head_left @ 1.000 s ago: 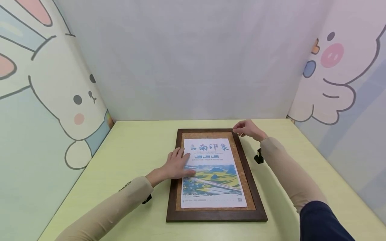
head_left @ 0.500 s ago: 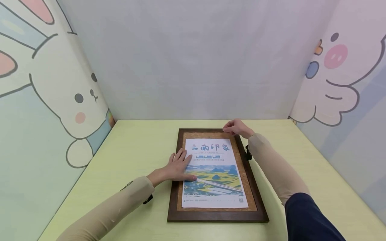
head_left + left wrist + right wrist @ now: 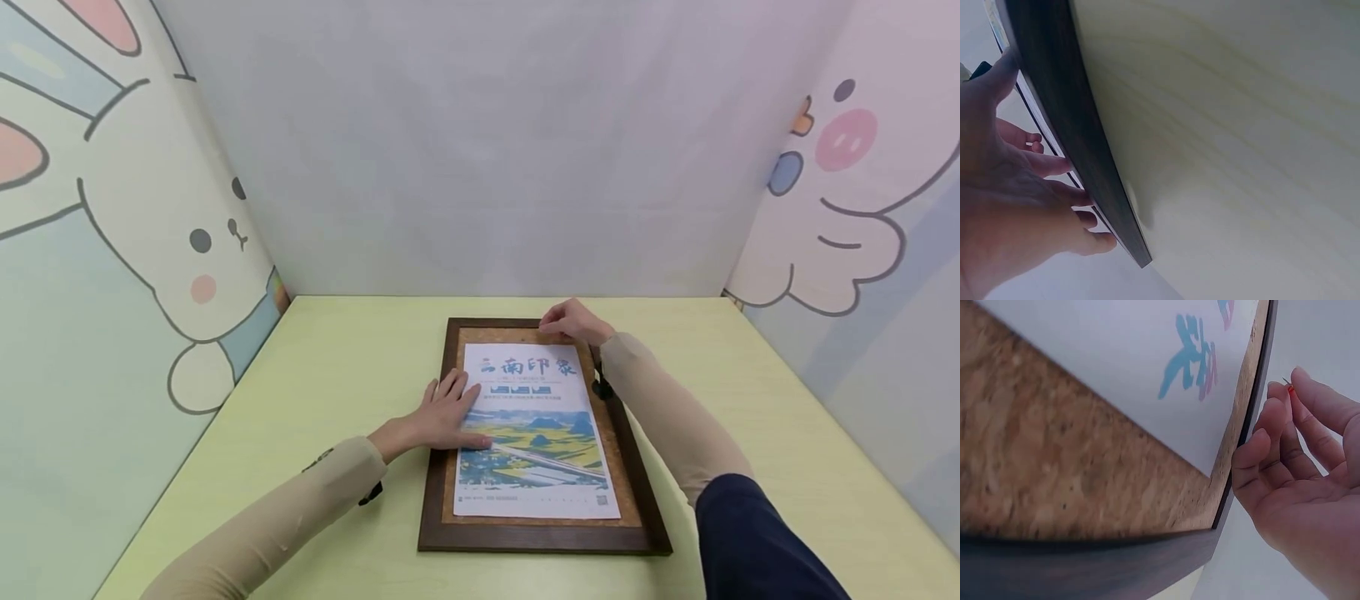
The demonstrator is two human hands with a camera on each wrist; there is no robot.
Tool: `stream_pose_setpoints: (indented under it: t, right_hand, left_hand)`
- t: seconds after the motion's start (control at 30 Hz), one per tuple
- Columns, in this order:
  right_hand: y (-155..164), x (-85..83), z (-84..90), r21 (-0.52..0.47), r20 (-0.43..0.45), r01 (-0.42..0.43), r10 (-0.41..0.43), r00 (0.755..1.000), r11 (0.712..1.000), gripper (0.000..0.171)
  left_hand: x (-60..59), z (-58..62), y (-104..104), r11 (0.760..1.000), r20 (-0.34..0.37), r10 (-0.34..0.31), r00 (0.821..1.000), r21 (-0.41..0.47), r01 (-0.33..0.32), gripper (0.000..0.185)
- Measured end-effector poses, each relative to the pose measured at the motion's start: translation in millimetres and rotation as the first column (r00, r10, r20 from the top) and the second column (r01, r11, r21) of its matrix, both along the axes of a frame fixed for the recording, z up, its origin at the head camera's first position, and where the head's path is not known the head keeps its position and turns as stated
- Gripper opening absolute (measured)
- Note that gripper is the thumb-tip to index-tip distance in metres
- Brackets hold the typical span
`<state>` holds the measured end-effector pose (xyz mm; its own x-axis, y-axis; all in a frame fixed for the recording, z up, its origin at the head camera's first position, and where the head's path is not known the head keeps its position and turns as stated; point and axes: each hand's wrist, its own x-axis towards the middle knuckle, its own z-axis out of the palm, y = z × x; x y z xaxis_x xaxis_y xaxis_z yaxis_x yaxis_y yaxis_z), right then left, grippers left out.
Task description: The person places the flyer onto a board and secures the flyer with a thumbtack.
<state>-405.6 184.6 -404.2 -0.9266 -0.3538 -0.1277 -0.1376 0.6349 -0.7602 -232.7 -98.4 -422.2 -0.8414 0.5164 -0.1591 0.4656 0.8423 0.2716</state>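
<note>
A printed poster (image 3: 540, 458) with a blue and yellow landscape lies on a cork board (image 3: 626, 475) in a dark brown frame. My left hand (image 3: 442, 417) rests with spread fingers on the poster's left edge and the frame's left side. In the left wrist view those fingers (image 3: 1060, 165) lie across the dark frame (image 3: 1088, 137). At the board's top edge, above the poster's upper right part, is my right hand (image 3: 572, 322). Its thumb and a fingertip pinch a small red push pin (image 3: 1291, 389), whose metal point shows in the right wrist view.
The board lies on a pale yellow-green table (image 3: 330, 358). A plain grey-white wall (image 3: 480, 167) stands behind it. Side panels bear a cartoon rabbit (image 3: 195, 250) and a pink-nosed animal (image 3: 862, 183).
My right hand has moved left from the frame's top right corner along its top edge. The left hand stays on the poster's left edge.
</note>
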Motion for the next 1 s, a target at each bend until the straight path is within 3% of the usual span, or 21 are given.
stream_pose_setpoints:
  t: [0.4,1.0]
  right_hand:
    - [-13,-0.2,-3.2,-0.012,0.033,-0.018,0.018,0.999,1.0,0.019]
    - [-23,-3.4,-8.1,0.11,-0.012,-0.094,0.096,0.995,0.989,0.017]
  left_hand:
    - [-1.9,0.7,0,1.0,-0.004,-0.001,1.0,-0.016,0.0,0.099]
    - [-3.2,2.1,2,1.0,0.01,0.002,1.0,-0.023,-0.001,0.098]
